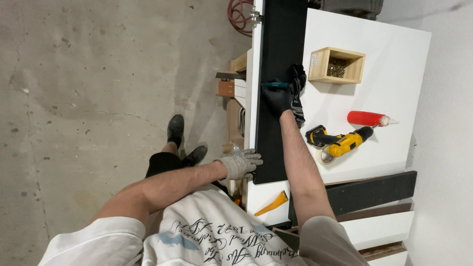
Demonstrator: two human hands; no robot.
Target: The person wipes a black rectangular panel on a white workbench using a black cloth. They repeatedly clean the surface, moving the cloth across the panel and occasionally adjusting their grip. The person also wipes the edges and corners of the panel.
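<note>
Centre frame: the right hand (278, 98), in a black glove, presses a teal pen (274, 84) flat against the black panel (281, 44); its finger position cannot be told. The left hand (241, 164), in a grey glove, curls its fingers over the panel's lower left edge. Right of centre on the white table (394, 59): wooden box (337, 65), red bottle (368, 118), yellow drill (337, 141).

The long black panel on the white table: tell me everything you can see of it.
The black panel is a long, flat, matte board, apparently laminate, lying along the near edge of the white table, its far end reaching a metal hinge. The right hand, in a black glove, presses on its middle holding a teal pen-like tool. The left hand, in a grey glove, grips its near corner.
</note>
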